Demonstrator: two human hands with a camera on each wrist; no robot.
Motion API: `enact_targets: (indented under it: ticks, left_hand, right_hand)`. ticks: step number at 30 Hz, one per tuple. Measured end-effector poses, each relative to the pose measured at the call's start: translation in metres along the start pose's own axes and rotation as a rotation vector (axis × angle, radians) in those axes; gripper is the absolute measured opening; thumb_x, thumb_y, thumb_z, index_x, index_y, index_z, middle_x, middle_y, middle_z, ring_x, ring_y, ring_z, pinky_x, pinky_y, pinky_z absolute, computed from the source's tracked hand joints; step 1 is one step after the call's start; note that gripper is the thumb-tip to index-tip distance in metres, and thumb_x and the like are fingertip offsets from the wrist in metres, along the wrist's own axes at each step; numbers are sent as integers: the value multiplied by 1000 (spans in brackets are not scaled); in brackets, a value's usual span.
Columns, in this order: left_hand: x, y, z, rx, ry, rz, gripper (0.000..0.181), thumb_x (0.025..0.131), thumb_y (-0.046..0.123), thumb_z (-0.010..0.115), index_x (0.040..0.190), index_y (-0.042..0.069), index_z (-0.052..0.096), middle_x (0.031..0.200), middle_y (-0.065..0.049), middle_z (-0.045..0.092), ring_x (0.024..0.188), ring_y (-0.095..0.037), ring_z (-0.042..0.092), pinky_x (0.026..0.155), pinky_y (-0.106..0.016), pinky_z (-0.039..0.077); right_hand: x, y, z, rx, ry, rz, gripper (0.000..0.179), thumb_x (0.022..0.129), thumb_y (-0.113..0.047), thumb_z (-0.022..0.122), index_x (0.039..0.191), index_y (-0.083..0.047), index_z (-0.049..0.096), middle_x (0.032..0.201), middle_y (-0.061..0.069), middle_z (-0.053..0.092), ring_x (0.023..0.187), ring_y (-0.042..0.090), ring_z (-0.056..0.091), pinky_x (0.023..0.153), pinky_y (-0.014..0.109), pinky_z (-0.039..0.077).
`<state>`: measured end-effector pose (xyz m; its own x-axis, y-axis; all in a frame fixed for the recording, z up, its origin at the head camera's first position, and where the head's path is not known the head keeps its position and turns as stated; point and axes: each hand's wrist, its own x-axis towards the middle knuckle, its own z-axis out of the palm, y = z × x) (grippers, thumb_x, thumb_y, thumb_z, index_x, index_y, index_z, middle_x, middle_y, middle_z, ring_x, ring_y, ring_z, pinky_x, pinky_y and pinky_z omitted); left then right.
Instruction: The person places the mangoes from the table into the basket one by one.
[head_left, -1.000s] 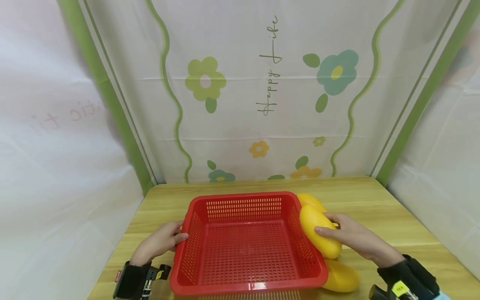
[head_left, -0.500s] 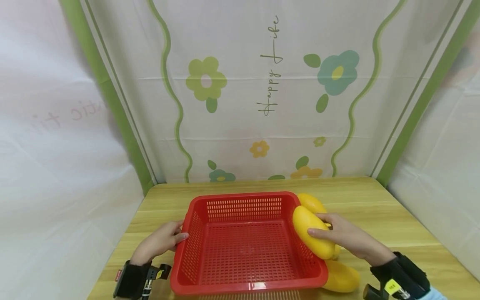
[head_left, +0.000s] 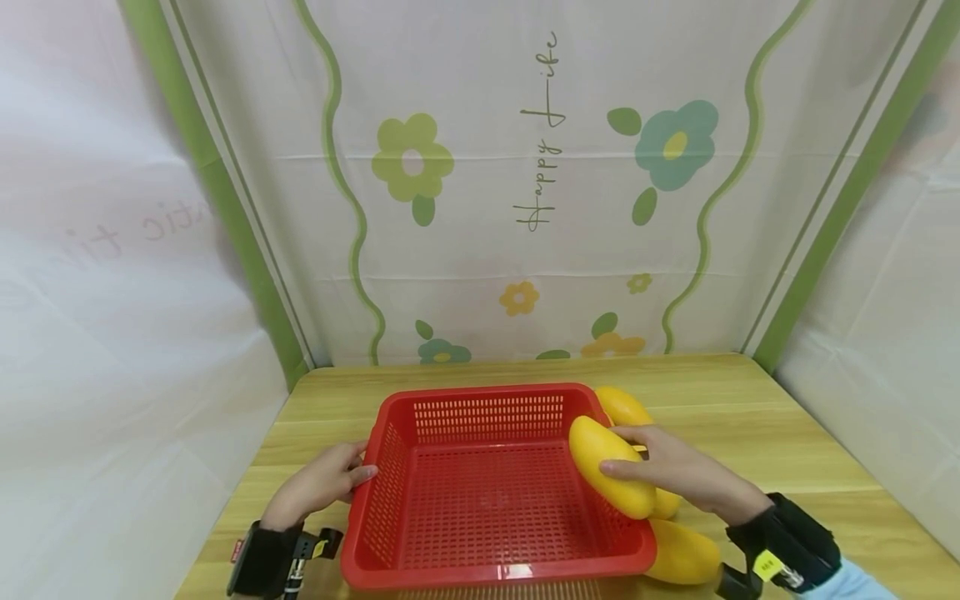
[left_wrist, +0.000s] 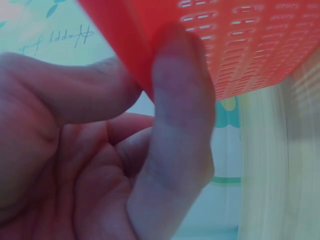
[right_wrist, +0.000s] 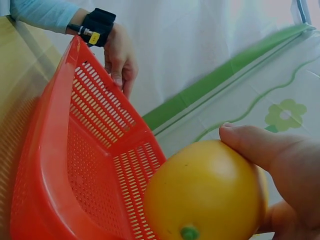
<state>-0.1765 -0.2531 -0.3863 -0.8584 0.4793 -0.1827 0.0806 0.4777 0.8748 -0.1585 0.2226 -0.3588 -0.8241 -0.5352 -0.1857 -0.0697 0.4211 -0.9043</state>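
A red plastic basket (head_left: 491, 500) with slotted walls stands on the wooden table. My left hand (head_left: 322, 487) pinches its left rim between thumb and fingers, as the left wrist view shows close up. In my right hand (head_left: 675, 467) is a yellow mango (head_left: 609, 467), gripped with the thumb on the near side and held over the basket's right rim. Its small green stem spot faces the camera in the right wrist view. More mangoes lie along the basket's right side: one at the back (head_left: 624, 405), one at the front (head_left: 681, 553), and another partly hidden under the held one.
The wooden tabletop (head_left: 750, 417) reaches back to a white curtain (head_left: 480, 208) printed with flowers and lettering. White cloth walls (head_left: 112, 333) stand on both sides. Each wrist wears a black strap with a small camera.
The right hand has carried the mango leftward, from beside the right rim to over the basket's inner edge. The left hand and the basket have stayed in place.
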Motion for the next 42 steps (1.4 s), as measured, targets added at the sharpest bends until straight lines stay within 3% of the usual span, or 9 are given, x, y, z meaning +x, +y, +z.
enact_targets:
  ticks: [6,12,18,26,42]
  left_hand:
    - [0,-1,-1,1,6,-4,45,103,4,51,137,-21,39,100,-21,70,84,-30,74,70,-38,64]
    - [-1,0,0,3,9,-1,44,102,4,51,137,-21,39,100,-21,69,84,-30,73,70,-37,64]
    - [0,-1,-1,1,0,7,46,103,4,50,139,-20,37,100,-22,71,83,-30,74,70,-38,64]
    - [0,-1,0,-13,-6,13,44,103,4,49,139,-19,39,99,-22,71,83,-30,74,70,-38,64]
    - [-1,2,0,-26,-4,1,44,103,4,49,139,-20,38,99,-23,71,83,-30,74,71,-38,64]
  right_hand:
    - [7,-5,5,-31,2,15,54,98,-31,64,139,2,52,125,17,59,101,26,62,83,32,57]
    - [14,-10,8,-62,-17,1,52,96,-32,66,135,2,56,107,12,65,94,25,62,78,29,57]
    - [21,-16,11,-102,-19,-15,56,94,-32,70,136,2,56,101,8,68,88,21,63,73,26,55]
    - [30,-25,17,-165,-20,33,57,89,-38,75,130,-1,61,92,5,68,82,21,62,67,28,55]
    - [46,-26,25,-284,-70,62,56,83,-33,81,128,-4,64,102,4,66,92,21,57,77,34,52]
